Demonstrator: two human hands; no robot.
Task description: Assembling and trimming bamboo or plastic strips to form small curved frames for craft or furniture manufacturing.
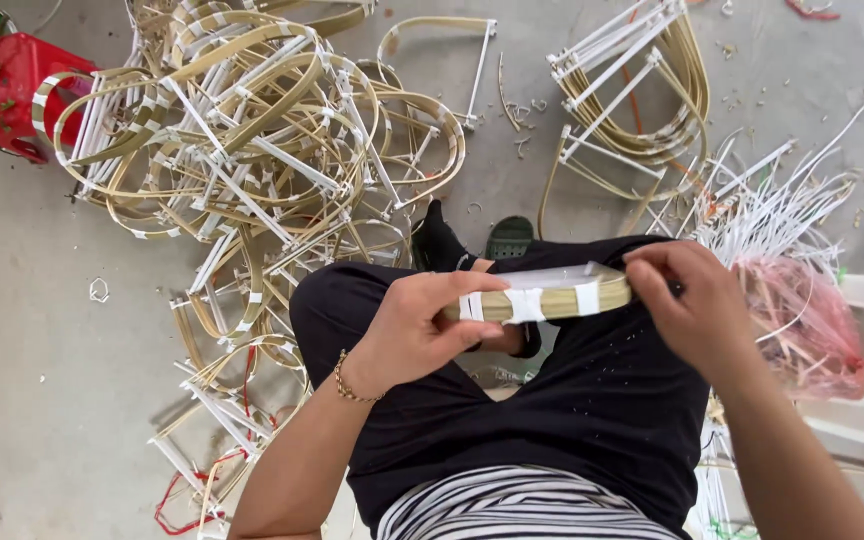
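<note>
Both our hands — left hand (414, 325), right hand (687, 305) — pinch the white-taped bundle of curved tan bamboo strips (542, 297) shut; a loosened grip could splay it.

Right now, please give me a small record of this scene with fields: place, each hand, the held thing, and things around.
place: grey concrete floor, person seated, seen from above
left hand: left hand holds one end of the bamboo strip bundle
right hand: right hand pinches the other end of it
held thing: flat tan strips, bound with white tape bands, held level over the lap
ahead: pile of bent bamboo frames
far left: red plastic stool
right side: loose white strips, pink bag
</note>
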